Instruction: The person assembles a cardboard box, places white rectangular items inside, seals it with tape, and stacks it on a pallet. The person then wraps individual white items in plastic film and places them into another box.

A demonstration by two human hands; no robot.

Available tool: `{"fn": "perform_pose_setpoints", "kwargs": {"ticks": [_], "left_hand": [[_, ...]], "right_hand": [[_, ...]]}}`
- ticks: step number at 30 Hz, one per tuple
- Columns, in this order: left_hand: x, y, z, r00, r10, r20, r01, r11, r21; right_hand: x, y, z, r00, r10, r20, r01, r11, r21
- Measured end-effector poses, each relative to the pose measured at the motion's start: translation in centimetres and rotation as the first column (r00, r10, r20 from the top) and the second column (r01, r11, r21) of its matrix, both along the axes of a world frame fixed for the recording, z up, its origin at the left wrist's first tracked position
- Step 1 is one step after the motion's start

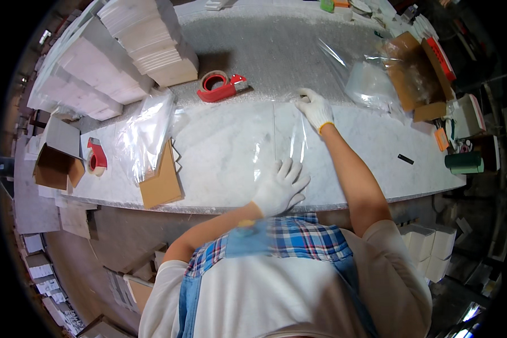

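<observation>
A clear plastic film [290,135] with shiny creases lies over the white marble-patterned slabs [214,143] in front of me. My left hand [281,187], in a white glove, rests flat on it near the front edge, fingers spread. Farther off, my right hand [315,108], in a white glove with a yellow cuff, has its fingers curled at the film's far edge. Its thumb and forefinger come together there; the pinched edge itself is too small to see well. A red tape dispenser [221,88] sits just beyond the slabs, left of that hand.
Tall stacks of white tiles [158,45] stand at the back left. Plastic sleeves [146,135], brown cardboard [162,181], a second tape dispenser [97,158] and an open carton [59,155] are at left. At right are another carton [417,73], bagged plastic [372,81] and a small black strip [405,159].
</observation>
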State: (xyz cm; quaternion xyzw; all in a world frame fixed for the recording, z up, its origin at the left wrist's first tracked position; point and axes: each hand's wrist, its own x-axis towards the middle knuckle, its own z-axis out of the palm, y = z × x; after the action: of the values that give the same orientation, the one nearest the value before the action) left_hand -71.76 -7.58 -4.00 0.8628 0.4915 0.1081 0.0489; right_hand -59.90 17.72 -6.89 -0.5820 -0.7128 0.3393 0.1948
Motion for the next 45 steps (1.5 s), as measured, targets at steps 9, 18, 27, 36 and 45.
{"fn": "perform_pose_setpoints", "kwargs": {"ticks": [9,18,27,36,45], "left_hand": [[-1.3,3.0,-0.5,0.958,-0.286,0.013,0.286,0.958,-0.002],[-2.5,5.4,-5.0,0.95,-0.286,0.125,0.284,0.958,0.037],[-7.5,11.6,3.0,0.954,0.141,0.263,-0.145,0.989,-0.005],[-31.3,23.1,31.9,0.841,0.513,-0.171,-0.277,0.681,0.678],[-40.4,29.4,38.4,0.678,0.503,-0.536,-0.585,0.811,0.021]], "right_hand": [[-0.8,2.5,2.1,0.978,0.077,0.193,-0.075,0.997,-0.021],[-0.5,2.7,-0.3,0.982,0.105,0.158,-0.138,0.966,0.217],[-1.1,2.5,-0.8,0.985,0.092,0.145,-0.127,0.96,0.25],[-0.8,2.8,-1.1,0.993,0.063,0.103,-0.095,0.936,0.338],[-0.8,2.2,-0.3,0.994,0.079,0.082,-0.099,0.955,0.281]]}}
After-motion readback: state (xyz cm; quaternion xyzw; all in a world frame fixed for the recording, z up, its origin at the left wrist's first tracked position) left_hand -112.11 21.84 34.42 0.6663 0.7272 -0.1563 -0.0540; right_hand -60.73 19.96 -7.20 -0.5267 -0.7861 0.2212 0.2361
